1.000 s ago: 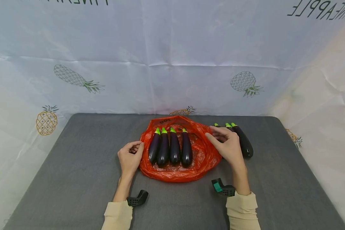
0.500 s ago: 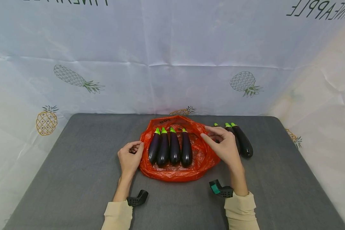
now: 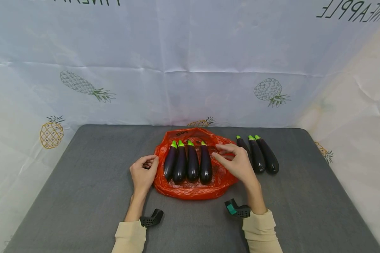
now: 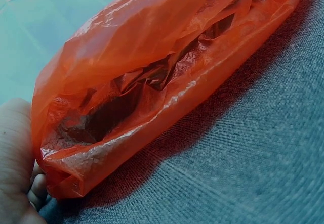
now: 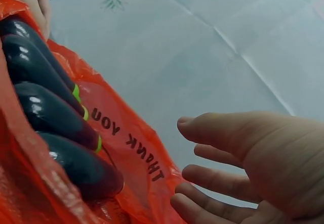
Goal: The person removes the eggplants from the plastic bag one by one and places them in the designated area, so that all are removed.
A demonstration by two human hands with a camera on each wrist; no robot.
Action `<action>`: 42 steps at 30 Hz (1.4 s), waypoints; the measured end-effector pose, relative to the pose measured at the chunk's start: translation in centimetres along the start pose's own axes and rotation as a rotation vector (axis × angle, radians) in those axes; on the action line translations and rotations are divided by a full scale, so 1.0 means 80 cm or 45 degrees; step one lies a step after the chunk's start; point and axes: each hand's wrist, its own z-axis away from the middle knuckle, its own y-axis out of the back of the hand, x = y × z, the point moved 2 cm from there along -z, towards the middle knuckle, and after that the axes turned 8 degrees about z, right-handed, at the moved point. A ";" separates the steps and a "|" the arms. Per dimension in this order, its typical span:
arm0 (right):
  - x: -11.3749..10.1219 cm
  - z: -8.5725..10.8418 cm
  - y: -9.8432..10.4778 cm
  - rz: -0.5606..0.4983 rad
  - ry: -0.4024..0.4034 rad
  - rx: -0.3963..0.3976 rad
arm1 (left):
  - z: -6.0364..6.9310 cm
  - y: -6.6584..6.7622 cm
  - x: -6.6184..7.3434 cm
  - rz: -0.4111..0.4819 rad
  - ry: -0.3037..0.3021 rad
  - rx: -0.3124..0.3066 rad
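Note:
A red plastic bag (image 3: 190,192) lies spread with its mouth open, and several dark eggplants (image 3: 192,163) rest side by side in it, green stem ends toward the back. My left hand (image 3: 144,174) pinches the bag's left edge; in the left wrist view that hand (image 4: 17,158) grips the rim at the lower left. Over the bag's right part is my right hand (image 3: 239,163), fingers parted and holding nothing, right of the rightmost bagged eggplant. In the right wrist view, the hand (image 5: 253,168) shows a gap between thumb and fingers, beside the bag's printed side (image 5: 126,133).
Three more eggplants (image 3: 267,154) lie on the grey table (image 3: 92,196) just right of the bag, one partly behind my right hand. A pale sheet with pineapple prints (image 3: 190,95) hangs behind the table.
My right hand has moved left from the bag's right rim to above its inside, uncovering more of the eggplants on the right. My left hand has stayed put.

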 end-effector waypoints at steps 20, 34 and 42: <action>0.016 -0.001 -0.022 0.092 -0.165 -0.175 | 0.002 -0.004 0.035 -0.013 0.003 0.022; 0.013 -0.003 -0.033 0.134 -0.173 -0.204 | 0.000 0.002 -0.005 0.014 0.003 -0.001; 0.014 -0.003 -0.040 0.124 -0.201 -0.178 | -0.001 0.002 -0.006 0.005 -0.007 -0.011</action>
